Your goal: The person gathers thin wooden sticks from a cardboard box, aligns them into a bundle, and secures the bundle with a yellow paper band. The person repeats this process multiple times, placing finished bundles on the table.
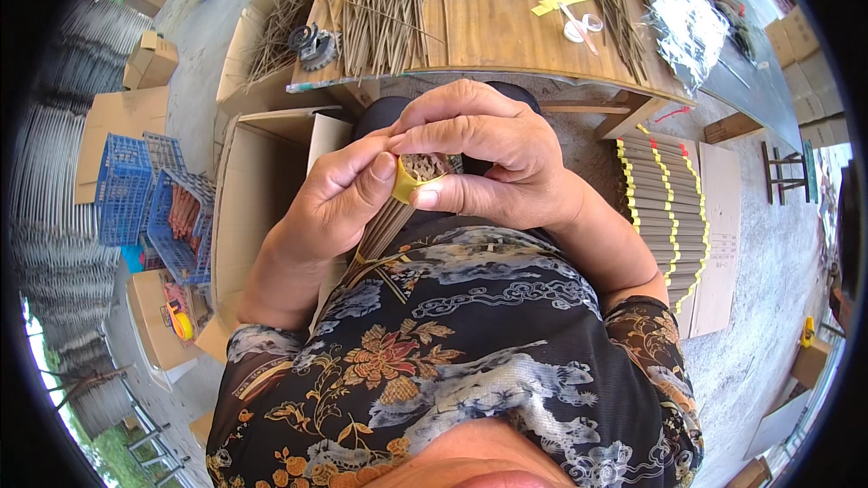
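Both my hands are around the top end of a bundle of thin brown sticks (384, 228), which look like incense sticks. A yellow paper band (406, 186) circles that end, and the stick tips show inside it. My left hand (339, 190) pinches the band's left side between thumb and fingers. Over the far side and the right arches my right hand (502, 154), its thumb pressed on the band's near right edge and its fingertips meeting the left ones. The bundle slants down toward my lap, its lower part partly hidden by my left hand and forearm.
Loose brown sticks (384, 14) lie on the wooden table (488, 27) ahead, beside a tape dispenser (314, 46) and yellow strips (559, 2). An opened carton (262, 190) stands left, near blue crates (122, 185). Yellow-banded bundles (665, 208) lie on cardboard at right.
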Action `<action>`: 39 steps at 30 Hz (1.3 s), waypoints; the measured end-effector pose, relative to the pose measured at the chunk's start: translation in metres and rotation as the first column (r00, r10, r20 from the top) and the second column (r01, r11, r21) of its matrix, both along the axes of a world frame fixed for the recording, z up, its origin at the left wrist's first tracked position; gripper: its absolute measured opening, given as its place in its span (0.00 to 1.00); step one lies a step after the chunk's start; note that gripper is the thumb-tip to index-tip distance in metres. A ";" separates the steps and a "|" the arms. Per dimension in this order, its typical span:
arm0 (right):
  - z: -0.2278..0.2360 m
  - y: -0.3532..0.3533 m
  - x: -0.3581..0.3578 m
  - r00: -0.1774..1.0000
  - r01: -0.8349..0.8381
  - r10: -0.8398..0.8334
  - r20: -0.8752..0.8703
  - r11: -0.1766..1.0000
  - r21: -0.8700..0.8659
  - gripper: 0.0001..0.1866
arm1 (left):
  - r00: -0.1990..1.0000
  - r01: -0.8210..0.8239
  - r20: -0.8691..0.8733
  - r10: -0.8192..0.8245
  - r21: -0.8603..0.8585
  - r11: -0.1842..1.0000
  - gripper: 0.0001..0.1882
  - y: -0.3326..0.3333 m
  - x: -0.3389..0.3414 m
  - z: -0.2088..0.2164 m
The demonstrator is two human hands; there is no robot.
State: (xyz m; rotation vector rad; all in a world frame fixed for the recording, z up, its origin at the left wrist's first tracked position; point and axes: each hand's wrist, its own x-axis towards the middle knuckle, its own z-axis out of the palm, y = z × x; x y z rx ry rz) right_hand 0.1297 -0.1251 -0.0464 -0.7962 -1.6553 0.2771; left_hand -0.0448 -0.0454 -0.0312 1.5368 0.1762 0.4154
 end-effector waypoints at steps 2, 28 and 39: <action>0.001 -0.004 0.001 1.000 0.029 -0.029 -0.005 0.999 -0.028 0.18 | 0.999 0.015 -0.054 -0.008 0.140 0.990 0.19 0.000 0.002 0.009; -0.113 0.021 0.211 0.345 0.866 -0.753 0.561 0.025 -0.499 0.27 | 0.964 -0.266 -0.018 0.265 -0.117 0.957 0.19 0.021 0.070 0.012; -0.106 0.004 0.216 0.486 0.806 -0.833 0.265 0.309 -0.505 0.10 | 0.953 -0.288 -0.123 0.278 -0.074 0.955 0.20 0.026 0.090 0.004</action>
